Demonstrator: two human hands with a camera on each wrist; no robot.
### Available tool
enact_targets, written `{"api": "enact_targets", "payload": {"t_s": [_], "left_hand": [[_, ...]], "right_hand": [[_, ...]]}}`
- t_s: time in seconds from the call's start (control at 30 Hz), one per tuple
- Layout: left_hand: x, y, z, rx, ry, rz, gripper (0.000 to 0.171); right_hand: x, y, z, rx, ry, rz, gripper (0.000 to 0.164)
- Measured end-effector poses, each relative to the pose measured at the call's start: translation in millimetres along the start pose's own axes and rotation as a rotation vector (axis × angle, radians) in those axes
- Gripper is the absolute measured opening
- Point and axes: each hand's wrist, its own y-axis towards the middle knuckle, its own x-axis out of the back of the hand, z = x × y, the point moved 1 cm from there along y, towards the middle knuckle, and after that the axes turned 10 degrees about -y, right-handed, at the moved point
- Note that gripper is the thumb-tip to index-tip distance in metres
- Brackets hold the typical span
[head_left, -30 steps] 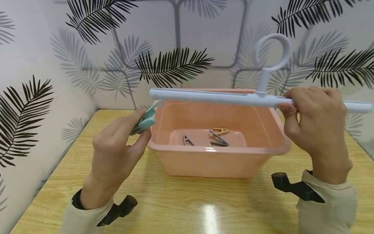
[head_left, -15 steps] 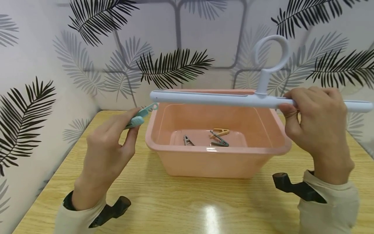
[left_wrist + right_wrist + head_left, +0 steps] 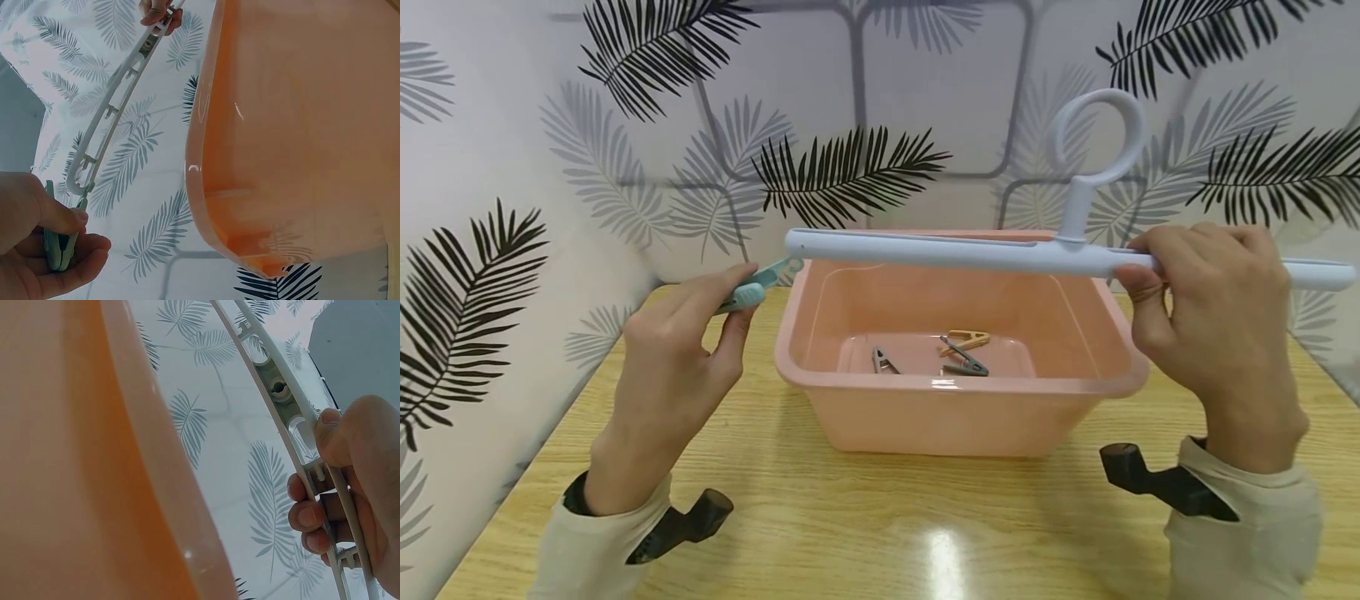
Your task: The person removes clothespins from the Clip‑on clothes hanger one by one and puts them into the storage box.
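Note:
My left hand pinches a mint-green clothespin between thumb and fingers, with its small looped end pointing at the hanger. In the left wrist view the clothespin lies across the curled fingers. My right hand grips a pale blue clothes hanger right of its round hook, holding it level over the basin. The clothespin's loop is at the hanger's left end; whether they touch I cannot tell. The right wrist view has fingers wrapped round the hanger's slotted underside.
A pink plastic basin stands on the wooden table below the hanger. Inside it are a grey clothespin, a dark green one and a yellow one. Behind rises a leaf-patterned wall covering.
My left hand drew left and slightly down with the clothespin, then rose a little. The clothespin moved away from the basin's rim. The right hand and hanger have hardly moved.

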Motion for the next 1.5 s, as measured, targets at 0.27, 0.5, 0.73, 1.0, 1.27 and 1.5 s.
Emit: {"api": "enact_targets", "payload": {"t_s": [0.27,0.5,0.73,1.0,1.27,1.5], "left_hand": [[-1.7,-3.8,5.4,0.011,0.017,0.027,0.028],[-3.9,-0.9,8.2,0.010,-0.010,0.008,0.029],[-6.4,0.2,15.6,0.016,-0.004,0.028,0.027],[-6.4,2.0,18.3,0.046,0.006,0.058,0.028],[-10.0,5.3,21.4,0.051,-0.008,0.091,0.027],[-11.1,15.5,23.7,0.039,-0.014,0.135,0.026]], "right_hand": [[-0.1,0.6,1.6,0.008,0.011,-0.014,0.057],[0.6,0.1,1.3,0.002,0.008,-0.006,0.049],[-0.2,0.0,1.0,0.006,0.021,-0.015,0.042],[0.1,0.3,3.2,-0.003,0.035,-0.011,0.034],[0.2,-1.3,0.7,0.013,0.017,-0.011,0.058],[1.2,-1.4,-0.4,0.019,0.010,-0.021,0.061]]}}
